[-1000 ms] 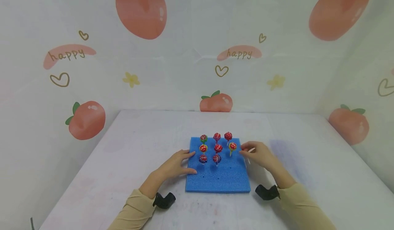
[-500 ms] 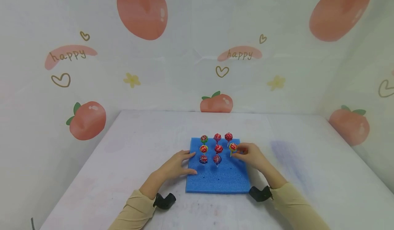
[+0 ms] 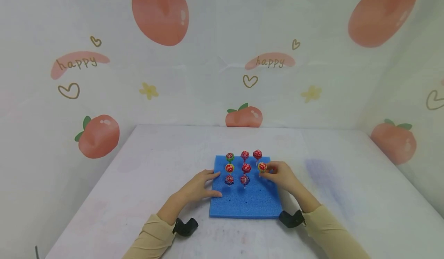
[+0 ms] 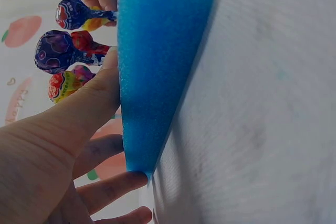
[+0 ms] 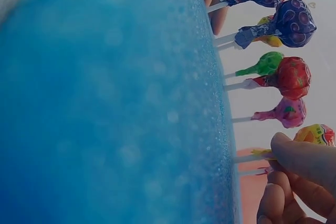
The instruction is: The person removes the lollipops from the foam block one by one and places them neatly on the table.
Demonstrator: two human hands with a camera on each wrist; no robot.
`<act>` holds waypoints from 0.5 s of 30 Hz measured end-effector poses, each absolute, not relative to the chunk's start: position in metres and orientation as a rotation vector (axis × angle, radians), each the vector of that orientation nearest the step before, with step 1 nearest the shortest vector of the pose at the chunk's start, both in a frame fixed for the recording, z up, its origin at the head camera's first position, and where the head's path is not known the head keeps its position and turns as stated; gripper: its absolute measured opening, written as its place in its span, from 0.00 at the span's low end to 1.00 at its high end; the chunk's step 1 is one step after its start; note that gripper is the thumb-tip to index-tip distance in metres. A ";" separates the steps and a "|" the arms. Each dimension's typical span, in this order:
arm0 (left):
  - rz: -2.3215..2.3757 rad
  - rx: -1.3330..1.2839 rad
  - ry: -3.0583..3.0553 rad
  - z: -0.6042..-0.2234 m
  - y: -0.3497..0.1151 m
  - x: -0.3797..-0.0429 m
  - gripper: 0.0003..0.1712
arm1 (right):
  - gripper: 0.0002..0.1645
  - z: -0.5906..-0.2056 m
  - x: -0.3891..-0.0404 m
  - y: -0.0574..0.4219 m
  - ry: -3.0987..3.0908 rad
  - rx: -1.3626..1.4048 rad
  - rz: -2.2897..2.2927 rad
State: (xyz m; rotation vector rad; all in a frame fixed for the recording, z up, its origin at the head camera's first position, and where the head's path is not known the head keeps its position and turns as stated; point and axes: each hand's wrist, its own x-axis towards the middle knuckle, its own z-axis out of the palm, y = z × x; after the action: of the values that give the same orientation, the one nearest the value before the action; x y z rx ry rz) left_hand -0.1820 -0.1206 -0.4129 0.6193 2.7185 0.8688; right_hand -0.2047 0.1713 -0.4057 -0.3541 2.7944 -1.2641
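Note:
A blue foam block (image 3: 244,209) lies on the table with several wrapped lollipops stuck upright in it in rows. My right hand (image 3: 284,176) pinches a yellow-and-red lollipop (image 3: 262,167) at the right of the middle row. In the right wrist view, thumb and fingers close on this lollipop (image 5: 315,134) just below its head, and its white stick meets the foam. My left hand (image 3: 195,185) rests on the block's left edge, fingers spread. The left wrist view shows its thumb (image 4: 107,77) at the top face near a purple lollipop (image 4: 54,51).
Behind the held lollipop stand a red one (image 3: 257,153), a pink one (image 3: 244,154) and a green-and-red one (image 3: 230,157). Several small dark holes (image 3: 246,202) dot the front of the foam. A patterned cloth backdrop (image 3: 208,89) rises behind the table.
My right hand has moved left from beside the block and taken hold of the yellow lollipop, whose head now sits slightly lower. The left hand has stayed in place.

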 end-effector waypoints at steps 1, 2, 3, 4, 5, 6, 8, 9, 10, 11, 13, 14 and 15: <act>0.869 0.621 2.719 -0.413 -0.121 -0.182 0.43 | 0.11 -0.405 -0.205 0.171 2.796 -0.348 -1.264; 0.868 0.622 2.720 -0.413 -0.120 -0.182 0.43 | 0.11 -0.405 -0.204 0.171 2.798 -0.343 -1.263; 0.868 0.625 2.721 -0.412 -0.120 -0.182 0.43 | 0.11 -0.405 -0.204 0.171 2.800 -0.341 -1.261; 0.869 0.625 2.721 -0.412 -0.120 -0.182 0.43 | 0.11 -0.405 -0.204 0.171 2.801 -0.340 -1.260; 0.869 0.625 2.722 -0.412 -0.120 -0.182 0.43 | 0.11 -0.405 -0.204 0.171 2.801 -0.339 -1.260; 0.869 0.625 2.722 -0.412 -0.120 -0.182 0.43 | 0.11 -0.405 -0.204 0.171 2.801 -0.340 -1.263; 0.869 0.624 2.721 -0.412 -0.120 -0.182 0.43 | 0.10 -0.404 -0.204 0.171 2.800 -0.347 -1.266; 0.869 0.624 2.722 -0.412 -0.120 -0.182 0.43 | 0.10 -0.404 -0.203 0.171 2.800 -0.353 -1.267; 0.867 0.624 2.723 -0.412 -0.120 -0.182 0.43 | 0.10 -0.403 -0.203 0.171 2.799 -0.359 -1.269; 0.869 0.626 2.722 -0.412 -0.120 -0.181 0.43 | 0.10 -0.403 -0.203 0.171 2.797 -0.364 -1.274; 0.866 0.631 2.724 -0.412 -0.120 -0.182 0.43 | 0.10 -0.402 -0.202 0.170 2.796 -0.373 -1.277; 0.866 0.634 2.725 -0.412 -0.120 -0.182 0.43 | 0.10 -0.401 -0.202 0.170 2.796 -0.376 -1.278; 0.866 0.638 2.726 -0.412 -0.120 -0.182 0.43 | 0.10 -0.401 -0.202 0.170 2.795 -0.377 -1.278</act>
State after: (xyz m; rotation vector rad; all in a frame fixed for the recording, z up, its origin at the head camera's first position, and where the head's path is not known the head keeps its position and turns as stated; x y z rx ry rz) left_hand -0.1818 -0.1202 -0.4120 0.6383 2.7256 0.8656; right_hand -0.2015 0.1704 -0.4009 -0.3775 2.7953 -1.2784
